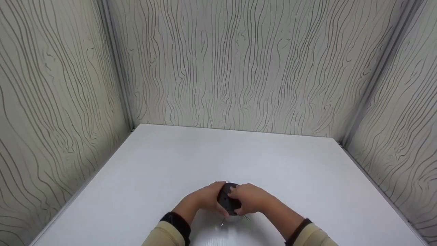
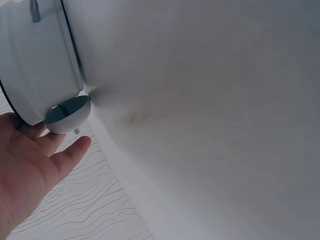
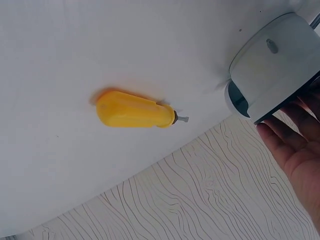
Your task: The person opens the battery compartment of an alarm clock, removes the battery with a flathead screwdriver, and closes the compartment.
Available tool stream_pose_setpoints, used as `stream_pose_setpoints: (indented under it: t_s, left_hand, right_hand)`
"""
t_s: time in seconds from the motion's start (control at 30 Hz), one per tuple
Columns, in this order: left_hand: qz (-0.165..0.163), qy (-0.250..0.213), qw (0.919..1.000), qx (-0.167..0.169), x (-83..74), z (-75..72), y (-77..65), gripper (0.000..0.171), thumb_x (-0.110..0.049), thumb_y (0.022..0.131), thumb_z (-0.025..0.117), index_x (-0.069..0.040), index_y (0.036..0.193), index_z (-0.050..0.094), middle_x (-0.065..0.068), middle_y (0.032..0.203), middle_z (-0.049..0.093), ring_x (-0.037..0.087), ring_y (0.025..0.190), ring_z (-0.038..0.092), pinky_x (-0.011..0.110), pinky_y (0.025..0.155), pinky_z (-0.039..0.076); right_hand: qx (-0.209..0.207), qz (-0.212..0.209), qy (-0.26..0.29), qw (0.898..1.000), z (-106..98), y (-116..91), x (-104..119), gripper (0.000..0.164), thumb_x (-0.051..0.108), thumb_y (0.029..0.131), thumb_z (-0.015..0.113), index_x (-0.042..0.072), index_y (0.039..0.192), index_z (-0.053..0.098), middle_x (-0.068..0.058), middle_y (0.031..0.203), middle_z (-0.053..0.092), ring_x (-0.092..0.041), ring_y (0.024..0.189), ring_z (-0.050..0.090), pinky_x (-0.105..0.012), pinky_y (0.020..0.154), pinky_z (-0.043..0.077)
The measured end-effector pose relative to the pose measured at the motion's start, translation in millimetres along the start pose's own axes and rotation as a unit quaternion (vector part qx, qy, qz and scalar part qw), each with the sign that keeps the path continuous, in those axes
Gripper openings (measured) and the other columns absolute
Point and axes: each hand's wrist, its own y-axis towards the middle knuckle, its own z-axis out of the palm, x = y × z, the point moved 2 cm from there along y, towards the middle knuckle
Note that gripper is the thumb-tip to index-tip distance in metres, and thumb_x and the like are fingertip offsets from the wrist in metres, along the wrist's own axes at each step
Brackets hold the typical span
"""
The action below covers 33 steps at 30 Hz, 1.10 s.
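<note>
A twin-bell alarm clock with a white round body and black back (image 1: 225, 200) is held just above or against the white table, back face up. In the left wrist view its pale body (image 2: 40, 60) and a half-dome bell (image 2: 70, 116) show. My left hand (image 1: 208, 198) grips the clock's left side, fingers at the far rim and thumb at the near one. My right hand (image 1: 252, 198) has bent fingers on the black back and its thumb at the near right edge. The right wrist view shows its fingers behind the clock body (image 3: 275, 60). The dial is hidden.
A yellow-handled screwdriver (image 3: 132, 110) with a short metal tip lies on the white table (image 1: 170, 153), seen only in the right wrist view. Panels with a wood-grain line pattern (image 1: 222, 68) stand at the back and on both sides.
</note>
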Motion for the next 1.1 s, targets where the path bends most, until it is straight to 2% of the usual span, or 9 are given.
stream_pose_setpoints:
  t_s: [0.17, 0.27, 0.4, 0.57, 0.7, 0.87, 0.93, 1.03, 1.1]
  left_hand:
    - [-0.010, 0.001, 0.9999, 0.000, -0.6, -0.7, -1.2, 0.095, -0.039, 0.052, 0.087, -0.028, 0.133, 0.039, -0.011, 0.129, 0.046, 0.014, 0.121, 0.042, 0.041, 0.102, 0.031]
    - [-0.020, 0.004, 0.9998, -0.003, -1.1, -1.0, -1.8, 0.097, -0.041, 0.051, 0.087, -0.026, 0.135, 0.038, -0.009, 0.131, 0.045, 0.015, 0.122, 0.041, 0.041, 0.103, 0.031]
    - [-0.027, 0.010, 0.9996, -0.003, -1.5, -1.5, -3.3, 0.100, -0.044, 0.052, 0.086, -0.023, 0.137, 0.037, -0.006, 0.132, 0.045, 0.017, 0.122, 0.041, 0.042, 0.102, 0.032]
    - [-0.034, 0.022, 0.9992, 0.000, 0.0, -0.3, -4.3, 0.103, -0.047, 0.053, 0.084, -0.021, 0.139, 0.034, -0.003, 0.132, 0.045, 0.018, 0.121, 0.043, 0.041, 0.099, 0.035]
    - [-0.029, 0.031, 0.9991, -0.001, 0.7, 0.0, -3.0, 0.104, -0.049, 0.053, 0.083, -0.019, 0.139, 0.033, -0.002, 0.133, 0.044, 0.018, 0.121, 0.042, 0.041, 0.099, 0.035]
    - [-0.034, 0.037, 0.9987, -0.003, -0.2, -0.6, -1.2, 0.101, -0.049, 0.052, 0.084, -0.021, 0.136, 0.036, -0.003, 0.132, 0.045, 0.017, 0.120, 0.043, 0.041, 0.099, 0.035]
    - [-0.038, 0.036, 0.9986, -0.002, -0.9, -1.2, -0.9, 0.101, -0.048, 0.052, 0.084, -0.022, 0.136, 0.036, -0.003, 0.132, 0.045, 0.017, 0.120, 0.043, 0.041, 0.099, 0.035]
    - [-0.040, 0.029, 0.9988, -0.003, -1.4, -1.8, -1.1, 0.102, -0.045, 0.052, 0.086, -0.020, 0.138, 0.036, -0.003, 0.133, 0.045, 0.017, 0.121, 0.042, 0.041, 0.100, 0.034]
    - [-0.038, 0.022, 0.9990, -0.004, -1.2, -1.8, -1.0, 0.102, -0.043, 0.053, 0.086, -0.020, 0.138, 0.036, -0.004, 0.132, 0.045, 0.017, 0.121, 0.042, 0.040, 0.100, 0.033]
  right_hand:
    - [-0.009, -0.017, 0.002, 1.000, 0.8, 0.8, 0.2, 0.036, 0.028, 0.071, 0.075, 0.019, 0.105, 0.068, 0.005, 0.099, 0.065, -0.007, 0.080, 0.057, -0.026, 0.072, 0.048]
    - [-0.012, -0.020, -0.004, 1.000, 1.0, 1.0, 0.6, 0.036, 0.028, 0.071, 0.074, 0.019, 0.105, 0.068, 0.005, 0.098, 0.065, -0.007, 0.079, 0.056, -0.025, 0.072, 0.048]
    - [-0.009, -0.016, -0.008, 1.000, 2.0, 0.2, 1.5, 0.040, 0.029, 0.073, 0.073, 0.020, 0.111, 0.066, 0.001, 0.109, 0.064, -0.010, 0.087, 0.059, -0.028, 0.076, 0.049]
    - [0.006, -0.005, 0.001, 1.000, 3.9, -1.9, 1.4, 0.042, 0.029, 0.075, 0.071, 0.021, 0.116, 0.064, 0.000, 0.114, 0.062, -0.012, 0.091, 0.058, -0.030, 0.077, 0.049]
    - [0.009, 0.006, 0.017, 1.000, 5.1, -4.3, -0.9, 0.047, 0.029, 0.076, 0.069, 0.021, 0.121, 0.061, -0.004, 0.127, 0.055, -0.020, 0.104, 0.058, -0.036, 0.086, 0.047]
    - [-0.004, -0.007, 0.031, 1.000, 4.8, -6.2, -4.0, 0.042, 0.028, 0.078, 0.066, 0.019, 0.118, 0.063, -0.006, 0.129, 0.053, -0.023, 0.113, 0.054, -0.038, 0.092, 0.044]
    - [-0.018, -0.026, 0.028, 0.999, 3.4, -6.1, -4.6, 0.033, 0.027, 0.079, 0.066, 0.018, 0.111, 0.068, -0.005, 0.124, 0.058, -0.020, 0.111, 0.056, -0.036, 0.091, 0.045]
    - [-0.047, -0.065, 0.011, 0.997, 0.7, -5.3, -4.2, 0.014, 0.022, 0.079, 0.066, 0.019, 0.091, 0.072, 0.005, 0.096, 0.067, -0.009, 0.087, 0.061, -0.027, 0.078, 0.049]
    - [-0.065, -0.078, 0.004, 0.995, -0.7, -4.9, -3.6, 0.005, 0.019, 0.077, 0.067, 0.020, 0.080, 0.071, 0.012, 0.076, 0.063, -0.004, 0.070, 0.055, -0.023, 0.069, 0.047]
